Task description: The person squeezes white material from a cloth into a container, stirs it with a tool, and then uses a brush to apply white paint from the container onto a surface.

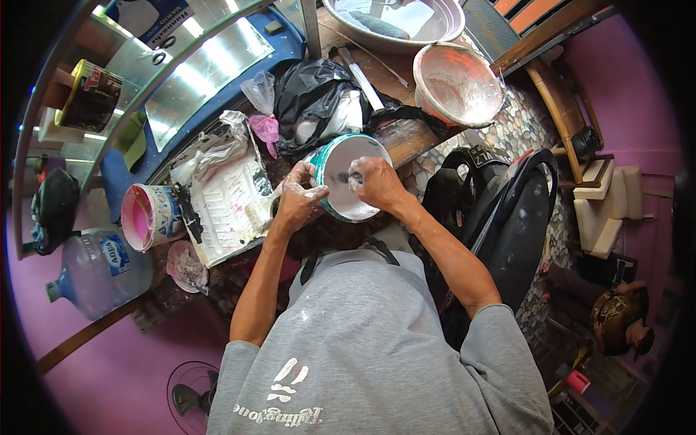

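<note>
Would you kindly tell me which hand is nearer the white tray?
Left. The left hand is at the left side of the bucket, beside the white tray; the right hand is farther off, over the bucket.

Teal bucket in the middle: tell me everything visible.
The bucket is round, teal outside with a pale rim and interior, and looks like plastic. Its mouth is open toward the camera, with no lid on it. The left hand grips its left side; the right hand is over the opening, fingers closed near a small dark patch I can't identify. It sits in front of the person's torso, just short of a black plastic bag. Its underside is hidden.
</note>
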A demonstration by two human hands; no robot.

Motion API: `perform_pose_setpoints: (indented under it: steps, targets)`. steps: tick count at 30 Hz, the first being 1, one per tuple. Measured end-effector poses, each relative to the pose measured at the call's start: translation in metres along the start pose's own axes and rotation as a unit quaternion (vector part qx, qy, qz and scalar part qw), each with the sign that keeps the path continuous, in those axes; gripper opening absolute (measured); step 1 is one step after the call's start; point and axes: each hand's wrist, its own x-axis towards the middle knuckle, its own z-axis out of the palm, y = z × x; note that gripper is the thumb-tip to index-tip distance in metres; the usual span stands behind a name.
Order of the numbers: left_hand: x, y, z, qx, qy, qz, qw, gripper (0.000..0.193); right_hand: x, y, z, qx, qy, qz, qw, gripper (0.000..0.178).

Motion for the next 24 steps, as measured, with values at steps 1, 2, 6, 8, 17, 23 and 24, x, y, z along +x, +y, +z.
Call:
perform_pose_setpoints:
  steps: [1,2,6,8,17,23,24]
  targets:
    - [0.0,0.001,0.0,0.02,0.003,0.002,1.0,0.031,0.003,0.002,0.0,-0.011,0.052,-0.017,0.998,0.01]
    - [-0.001,0.002,0.0,0.039,0.006,0.005,0.999,0.031,0.005,0.005,0.001,-0.027,0.084,-0.02,0.996,0.009]
    - [0.006,-0.003,-0.004,0.026,-0.003,0.036,0.999,0.032,-0.011,0.01,-0.002,-0.102,0.041,0.03,0.993,0.011]
    - [0.006,-0.001,-0.002,0.025,-0.001,0.004,1.0,0.031,-0.023,0.006,-0.004,-0.077,-0.021,0.058,0.995,0.013]
    - [0.007,-0.002,-0.003,-0.031,-0.003,0.012,0.999,0.03,-0.001,0.006,0.007,0.024,0.035,0.03,0.999,0.014]
    - [0.003,0.008,0.002,-0.042,-0.007,-0.02,0.999,0.029,-0.024,0.009,-0.001,-0.068,0.004,0.081,0.994,0.015]
    - [0.004,0.007,0.0,-0.042,-0.007,-0.019,0.999,0.029,-0.025,0.002,-0.005,-0.048,-0.044,0.094,0.993,0.015]
